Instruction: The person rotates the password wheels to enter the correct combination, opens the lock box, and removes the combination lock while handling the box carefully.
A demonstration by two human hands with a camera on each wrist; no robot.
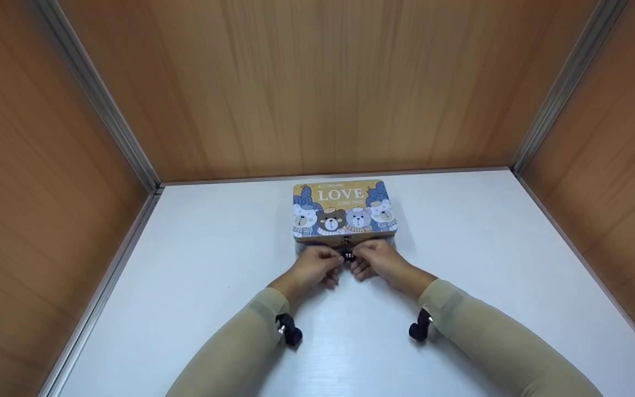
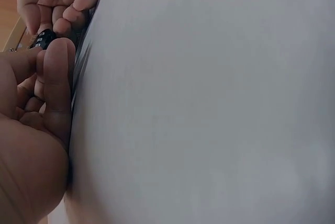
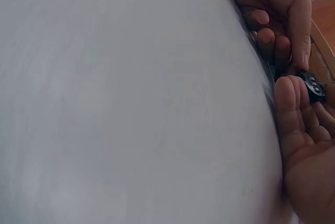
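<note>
A lidded box (image 1: 345, 194) with cartoon bears and the word LOVE on top sits closed near the back of the white table. At the clasp (image 1: 346, 240) on its front hangs a small black combination padlock (image 1: 348, 256). My left hand (image 1: 313, 267) pinches the padlock from the left, and my right hand (image 1: 382, 262) pinches it from the right. Number dials show on the padlock (image 2: 44, 39) in the left wrist view. Fingers of both hands partly cover the padlock (image 3: 314, 86) in the right wrist view. Whether its shackle is fastened I cannot tell.
The white table (image 1: 213, 231) is bounded by wood-grain panels at the back (image 1: 323, 94), left (image 1: 36, 193) and right (image 1: 609, 165). Metal strips (image 1: 105, 110) run along the corners. A black wrist camera (image 1: 290, 331) sits on each sleeve.
</note>
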